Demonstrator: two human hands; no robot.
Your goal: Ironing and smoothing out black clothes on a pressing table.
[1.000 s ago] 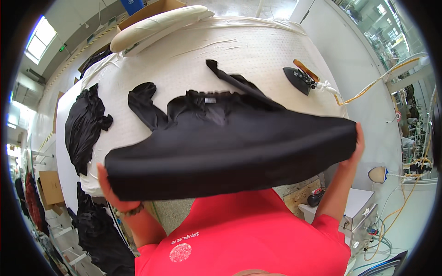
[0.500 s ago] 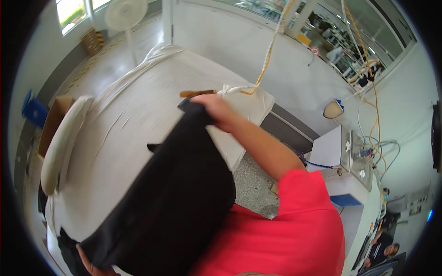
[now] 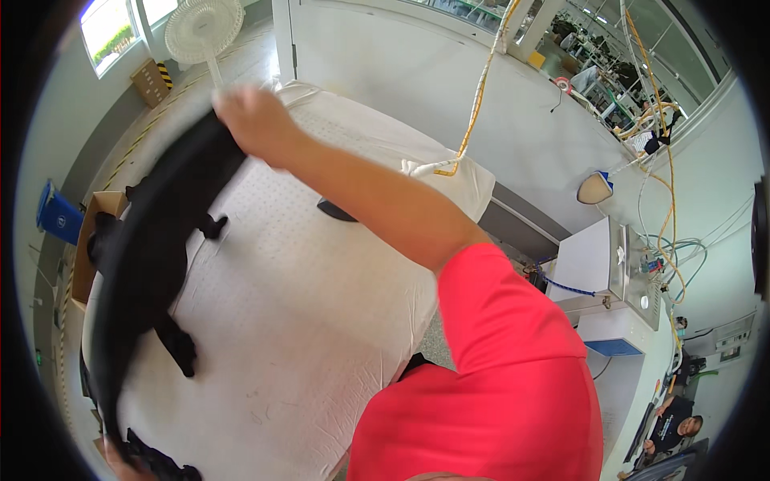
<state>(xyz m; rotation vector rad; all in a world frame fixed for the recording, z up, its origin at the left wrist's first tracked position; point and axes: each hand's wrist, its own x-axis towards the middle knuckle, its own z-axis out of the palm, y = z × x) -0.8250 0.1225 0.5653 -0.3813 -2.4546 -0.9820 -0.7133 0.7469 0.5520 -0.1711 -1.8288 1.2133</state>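
A black garment (image 3: 152, 232), blurred by motion, hangs stretched between my hands over the left side of a white-covered padded table (image 3: 305, 337). At its far end, my right hand (image 3: 253, 124) is closed on the edge. My left hand (image 3: 120, 463), mostly cut off at the lower left, grips the near end. Strap-like parts of the cloth dangle toward the tabletop. Beneath my right forearm, the dark tip of an iron (image 3: 335, 211) shows on the table; my arm covers the rest.
White and yellow cords (image 3: 480, 88) hang down to the table's far right. A cardboard box (image 3: 88, 276) and a blue bin (image 3: 60, 212) stand on the left, a fan (image 3: 204, 30) behind. To the right is a white cabinet (image 3: 581, 260); a person (image 3: 674, 425) is at the lower right.
Both hands have carried the black garment left, off the front of my body and over the table's left side. It now covers the white padded form there. More tabletop shows.
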